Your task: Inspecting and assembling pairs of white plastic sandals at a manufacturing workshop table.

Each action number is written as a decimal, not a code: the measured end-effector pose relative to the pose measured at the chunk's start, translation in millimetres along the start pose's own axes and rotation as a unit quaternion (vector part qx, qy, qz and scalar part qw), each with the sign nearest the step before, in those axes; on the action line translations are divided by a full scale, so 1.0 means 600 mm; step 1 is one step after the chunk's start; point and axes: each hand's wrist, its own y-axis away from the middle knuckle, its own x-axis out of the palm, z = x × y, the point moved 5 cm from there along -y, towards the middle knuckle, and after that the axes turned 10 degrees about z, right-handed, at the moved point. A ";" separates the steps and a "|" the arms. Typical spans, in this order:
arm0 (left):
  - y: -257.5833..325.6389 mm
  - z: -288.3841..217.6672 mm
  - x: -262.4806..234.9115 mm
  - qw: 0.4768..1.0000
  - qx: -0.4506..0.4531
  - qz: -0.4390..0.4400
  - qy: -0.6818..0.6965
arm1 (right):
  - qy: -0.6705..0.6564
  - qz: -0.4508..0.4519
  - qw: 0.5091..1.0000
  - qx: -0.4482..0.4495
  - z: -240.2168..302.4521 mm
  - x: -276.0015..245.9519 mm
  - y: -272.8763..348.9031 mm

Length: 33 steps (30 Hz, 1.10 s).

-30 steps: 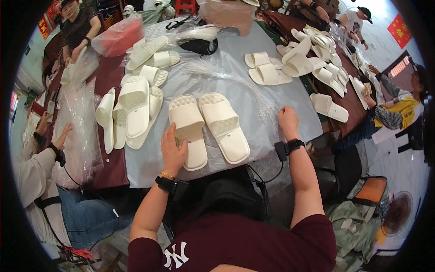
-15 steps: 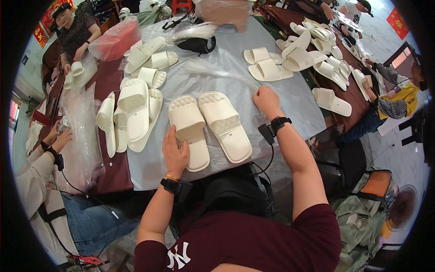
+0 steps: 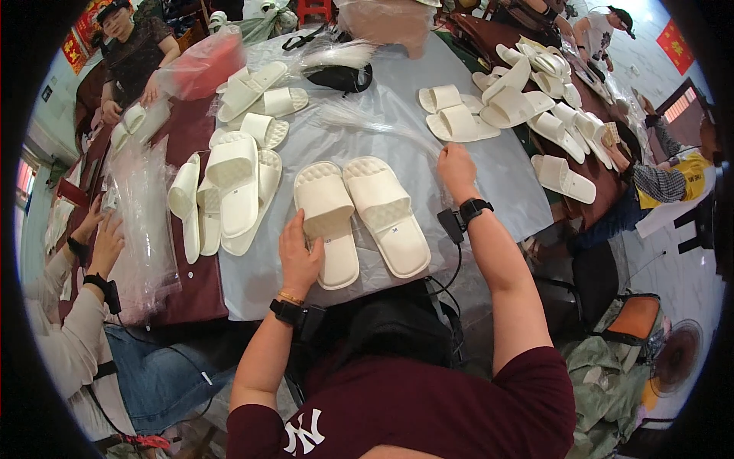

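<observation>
Cream slippers [image 3: 359,218] side by side on grey table [image 3: 497,164]. My left hand [image 3: 300,256] spread flat on near one; right hand [image 3: 456,168] pinching clear plastic film [image 3: 382,126]. Look light, soft foam; I'd grip strap.

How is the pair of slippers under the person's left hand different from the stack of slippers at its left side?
The pair of slippers lies flat, side by side, soles down; the stack of slippers is piled, some on their edges. The left hand rests on the pair; no hand touches the stack. Both are cream-white slides on the grey table cover.
</observation>
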 end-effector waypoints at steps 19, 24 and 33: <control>-0.040 -0.065 -0.028 0.999 0.034 -0.026 -0.015 | 0.036 -0.010 0.997 -0.074 0.046 0.007 -0.014; -0.076 -0.121 -0.030 0.998 0.066 -0.006 0.009 | -0.014 -0.021 0.999 -0.045 0.054 0.003 -0.016; -0.112 -0.162 0.004 0.994 0.103 0.016 0.019 | 0.030 -0.027 0.998 -0.038 0.028 0.032 -0.054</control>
